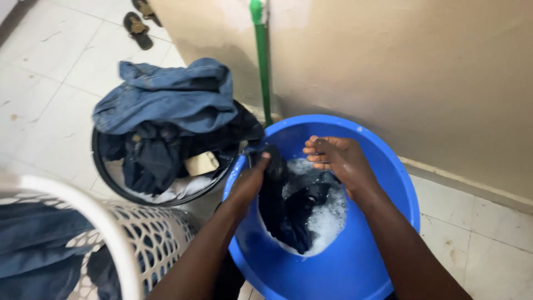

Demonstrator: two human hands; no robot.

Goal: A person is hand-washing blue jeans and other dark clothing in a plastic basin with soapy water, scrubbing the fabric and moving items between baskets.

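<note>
- Left hand (pixel 252 180) closed around a dark wet garment (pixel 288 214), lifting one end at the near-left rim of the blue basin (pixel 388 183).
- Right hand (pixel 338 158) open, fingers loosely together, wet, hovering over the suds inside the basin.
- Step looks like hand-washing mid-scrub; next move likely needs both hands gripping the cloth.
- Black tub (pixel 111 183) piled with denim clothes (pixel 166 100) left of the basin; white laundry basket (pixel 119 239) nearer left.
- Floor white tile (pixel 483 239); beige wall and green pipe (pixel 262 61) behind the basin.
</note>
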